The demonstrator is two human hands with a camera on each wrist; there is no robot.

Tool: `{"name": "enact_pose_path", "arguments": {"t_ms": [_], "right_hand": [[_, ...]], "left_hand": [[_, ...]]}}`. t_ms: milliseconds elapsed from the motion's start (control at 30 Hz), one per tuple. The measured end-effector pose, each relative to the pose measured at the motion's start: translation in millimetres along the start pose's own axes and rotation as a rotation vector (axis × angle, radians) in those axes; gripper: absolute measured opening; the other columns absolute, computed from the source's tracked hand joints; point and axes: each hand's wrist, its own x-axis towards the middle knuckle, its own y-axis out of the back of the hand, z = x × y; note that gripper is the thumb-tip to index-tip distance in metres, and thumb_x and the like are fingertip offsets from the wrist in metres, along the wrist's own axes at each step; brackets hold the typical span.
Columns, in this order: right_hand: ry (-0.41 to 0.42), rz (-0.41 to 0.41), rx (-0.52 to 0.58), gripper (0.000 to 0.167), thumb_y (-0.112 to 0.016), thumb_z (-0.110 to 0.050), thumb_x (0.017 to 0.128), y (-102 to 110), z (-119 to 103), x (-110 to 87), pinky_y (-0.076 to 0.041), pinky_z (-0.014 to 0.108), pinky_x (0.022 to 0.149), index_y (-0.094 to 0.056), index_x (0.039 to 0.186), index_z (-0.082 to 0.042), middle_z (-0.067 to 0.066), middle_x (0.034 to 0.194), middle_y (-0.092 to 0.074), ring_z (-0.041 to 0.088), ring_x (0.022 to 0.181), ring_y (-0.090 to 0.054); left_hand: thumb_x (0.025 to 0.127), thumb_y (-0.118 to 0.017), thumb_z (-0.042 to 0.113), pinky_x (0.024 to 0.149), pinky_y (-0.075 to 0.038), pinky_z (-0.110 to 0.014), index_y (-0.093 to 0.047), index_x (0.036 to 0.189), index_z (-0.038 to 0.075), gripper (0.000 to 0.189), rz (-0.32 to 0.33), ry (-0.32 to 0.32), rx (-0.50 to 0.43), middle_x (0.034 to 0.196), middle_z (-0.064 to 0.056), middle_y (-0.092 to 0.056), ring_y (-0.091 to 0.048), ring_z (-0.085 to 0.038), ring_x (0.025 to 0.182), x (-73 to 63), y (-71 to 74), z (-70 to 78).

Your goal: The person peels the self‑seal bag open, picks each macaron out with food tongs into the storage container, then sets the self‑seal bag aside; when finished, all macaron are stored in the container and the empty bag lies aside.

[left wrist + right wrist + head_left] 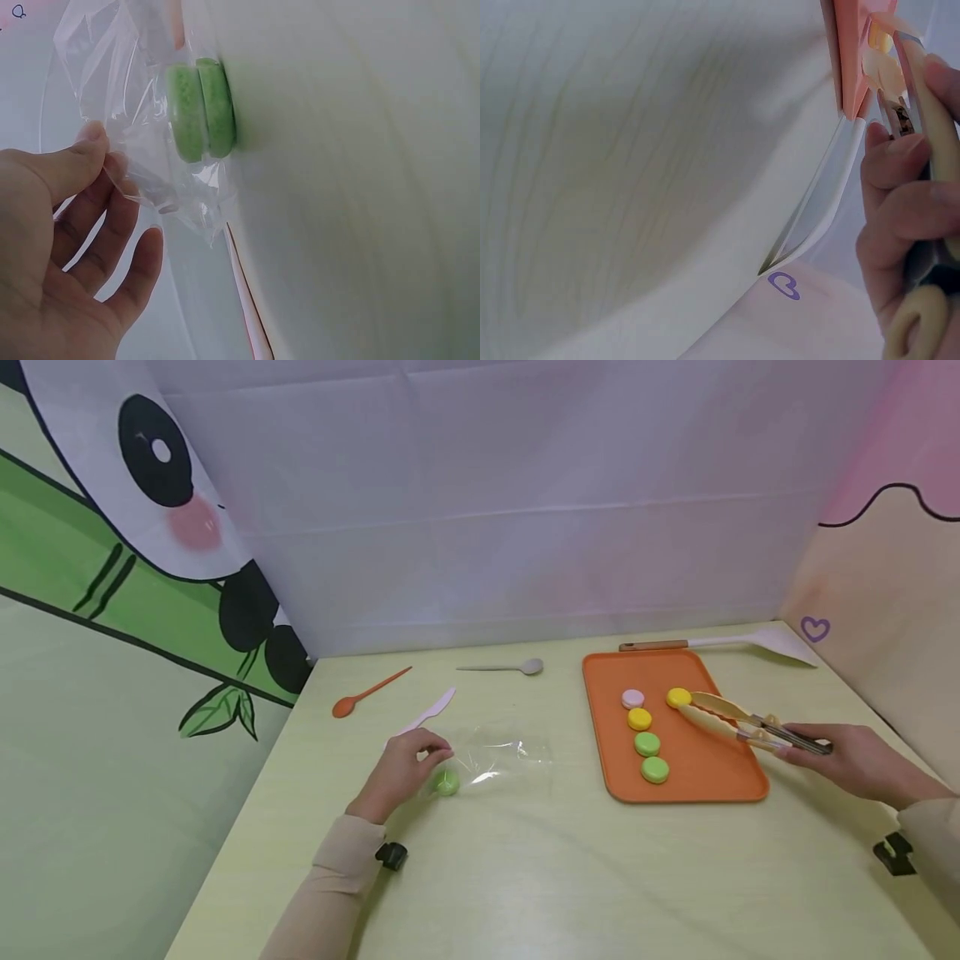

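My left hand (405, 768) pinches the edge of a clear plastic bag (510, 760) between thumb and fingers. Inside the bag lies a green macaron (201, 112), down against the table. Over the right side of an orange tray (705, 777), my right hand (855, 760) grips a pair of tongs (750, 722) with cream-coloured tips. Those tips are right at a yellow macaron (678, 697) on the tray. Left of it, a row on the tray holds a pink macaron (632, 698), another yellow macaron (639, 719) and two green macarons (655, 769).
An orange spoon (367, 693), a pale knife (431, 708) and a grey spoon (517, 667) lie behind my left hand. Behind the tray rests a white spatula (735, 641) with a brown handle. Printed cloth walls (525, 527) border the table at the back and sides.
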Motion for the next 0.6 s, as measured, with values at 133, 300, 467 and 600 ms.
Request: {"name": "enact_pose_path", "arguments": {"t_ms": [133,300,467,600], "right_hand": [[-0.010,-0.017,-0.001,0.061,-0.068,-0.039,0.095,0.6,-2.8,4.1,-0.034,0.027,0.058,-0.059,0.131,0.009,0.040,0.118,-0.060,0.024,0.076,-0.051],[-0.026,-0.047,-0.007,0.063,-0.067,-0.043,0.095,1.6,-5.9,8.1,-0.037,0.028,0.061,-0.058,0.132,0.008,0.041,0.122,-0.057,0.027,0.082,-0.053],[-0.048,-0.068,-0.002,0.068,-0.067,-0.045,0.095,1.3,-5.1,7.2,-0.037,0.030,0.061,-0.056,0.134,0.009,0.042,0.124,-0.055,0.027,0.081,-0.053],[-0.071,-0.078,-0.009,0.072,-0.067,-0.048,0.094,0.7,-3.3,5.5,-0.037,0.033,0.063,-0.054,0.135,0.010,0.043,0.125,-0.053,0.031,0.085,-0.053]], "left_hand": [[0.089,-0.076,0.015,0.086,-0.055,-0.039,-0.076,0.092,0.011,0.005,0.001,0.002,-0.005,0.090,0.004,-0.072,-0.067,-0.016,0.089,-0.8,0.2,0.4],[0.090,-0.075,0.017,0.086,-0.055,-0.039,-0.076,0.092,0.010,0.007,0.002,0.006,-0.009,0.090,0.004,-0.072,-0.067,-0.016,0.089,-1.3,0.5,0.1],[0.089,-0.076,0.016,0.086,-0.056,-0.040,-0.076,0.092,0.011,0.006,0.004,0.002,-0.010,0.090,0.004,-0.072,-0.067,-0.017,0.090,-0.6,0.4,0.2],[0.089,-0.076,0.015,0.087,-0.056,-0.041,-0.076,0.092,0.012,0.005,-0.002,0.010,-0.011,0.091,0.004,-0.072,-0.067,-0.017,0.090,-0.2,0.8,1.1]]}}
